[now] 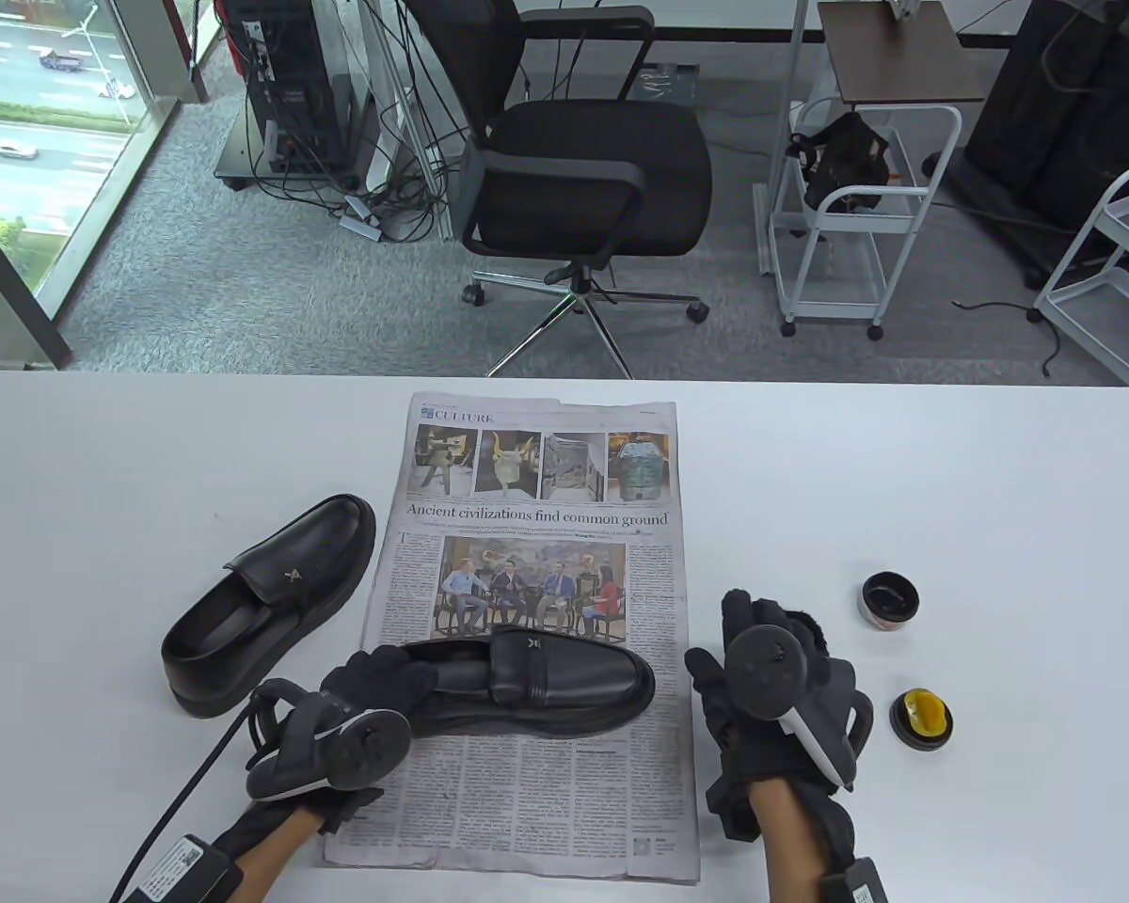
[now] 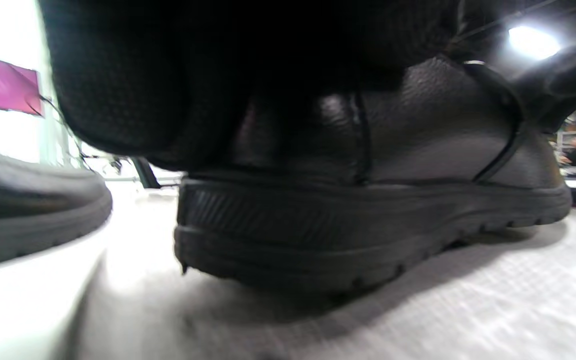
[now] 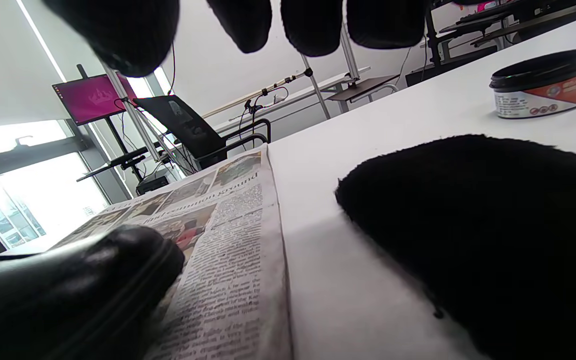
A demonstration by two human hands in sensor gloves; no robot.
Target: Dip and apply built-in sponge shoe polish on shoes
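Note:
A black loafer (image 1: 564, 682) lies on the newspaper (image 1: 536, 527), toe pointing right. My left hand (image 1: 376, 682) grips it at the heel; in the left wrist view the glove (image 2: 168, 75) covers the top of the heel (image 2: 368, 200). My right hand (image 1: 720, 635) hovers just right of the newspaper, fingers spread and empty, over a black fuzzy cloth (image 1: 806, 628). In the right wrist view the fingertips (image 3: 308, 25) hang above the cloth (image 3: 493, 225). The open polish tin (image 1: 890, 602) and its lid with a yellow sponge (image 1: 921, 719) sit further right.
A second black loafer (image 1: 273, 602) lies on the white table (image 1: 997, 489) left of the newspaper and also shows in the left wrist view (image 2: 28, 200). The left hand's cable (image 1: 188, 781) runs to the front edge. An office chair (image 1: 583, 179) stands beyond the table.

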